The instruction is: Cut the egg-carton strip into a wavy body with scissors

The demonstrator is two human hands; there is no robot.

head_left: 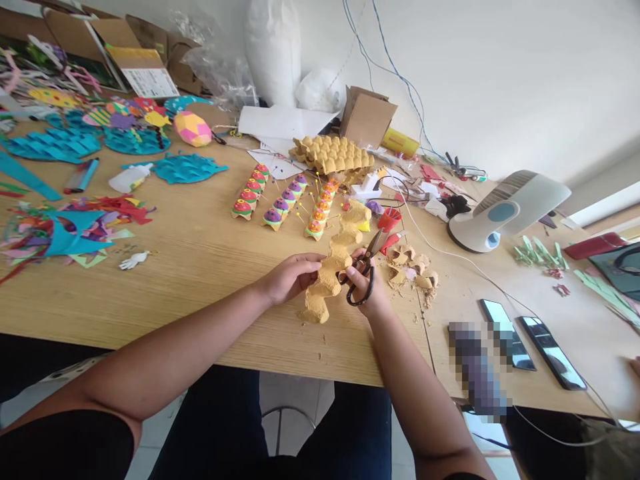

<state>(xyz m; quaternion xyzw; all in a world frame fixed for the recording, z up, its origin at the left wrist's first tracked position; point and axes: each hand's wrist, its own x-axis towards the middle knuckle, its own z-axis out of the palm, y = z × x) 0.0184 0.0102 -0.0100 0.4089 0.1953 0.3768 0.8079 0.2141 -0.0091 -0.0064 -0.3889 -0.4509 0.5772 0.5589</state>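
no text can be read: the print on the white label (150, 83) of the carton (116, 32) is too small to make out.

1. Premises: consistent with a craft workroom; whether within a home, school or business cannot be determined.
2. Worktop: wooden table (200, 287), strewn with coloured paper scraps (125, 208).
3. Materials and tools: moulded egg tray (333, 157), glue bottle (129, 179), scissors (374, 245).
4. Handiwork: three brightly coloured egg-tray strips (284, 201); layered blue paper pieces (187, 168).
5. Storage: open cardboard boxes (143, 63) packed along the white wall (500, 67).
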